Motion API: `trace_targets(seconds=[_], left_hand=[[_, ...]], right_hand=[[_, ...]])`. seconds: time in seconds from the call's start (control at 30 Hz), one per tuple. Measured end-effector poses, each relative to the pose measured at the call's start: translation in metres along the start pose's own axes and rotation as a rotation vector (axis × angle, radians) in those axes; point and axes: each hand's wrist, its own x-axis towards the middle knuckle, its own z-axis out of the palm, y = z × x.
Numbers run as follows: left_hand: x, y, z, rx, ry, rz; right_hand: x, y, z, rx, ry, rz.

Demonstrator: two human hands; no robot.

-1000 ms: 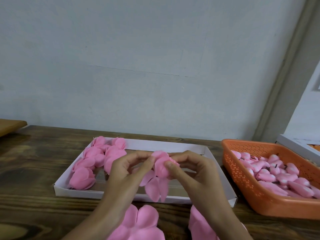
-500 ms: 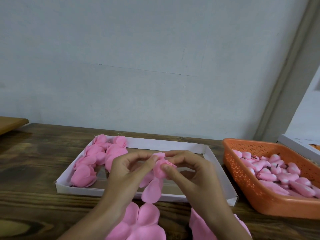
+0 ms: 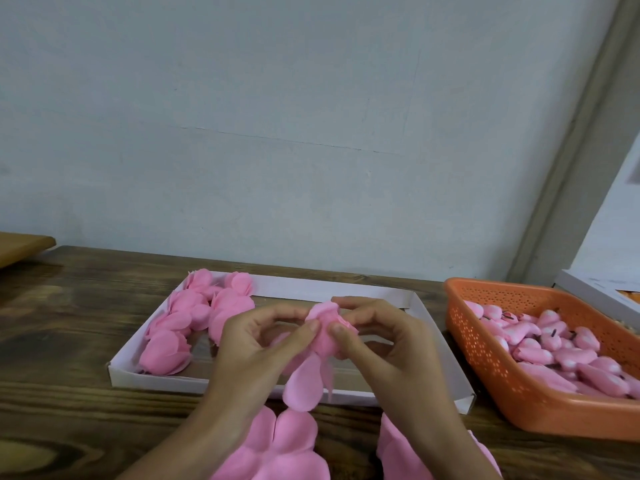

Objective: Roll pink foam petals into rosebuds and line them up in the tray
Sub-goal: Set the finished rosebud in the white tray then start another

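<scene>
Head view, left hand (image 3: 249, 344) and right hand (image 3: 388, 348) pinching half-rolled rosebud (image 3: 325, 342), loose petals (image 3: 277, 445) cut off below.

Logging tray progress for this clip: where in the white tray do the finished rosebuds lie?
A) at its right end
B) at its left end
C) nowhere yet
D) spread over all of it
B: the finished rosebuds cluster at the left end of the white tray; none show further right.
</scene>
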Motion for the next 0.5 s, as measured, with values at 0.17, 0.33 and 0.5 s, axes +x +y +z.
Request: trace_targets(seconds=[0.17,0.33,0.5], left_hand=[[0.0013,-0.003,-0.003,-0.013,-0.006,-0.008],[0.0014,-0.001,-0.0023,-0.008,0.001,0.008],[0.0027,-0.0029,-0.0032,-0.008,-0.043,0.06]], right_hand=[[-0.0024,-0.0017,0.001,-0.059,-0.042,-0.057],[-0.0021,-0.0038,0.0017,-0.055,-0.073,-0.113],[-0.0011,-0.003,0.002,-0.011,-0.058,-0.071]])
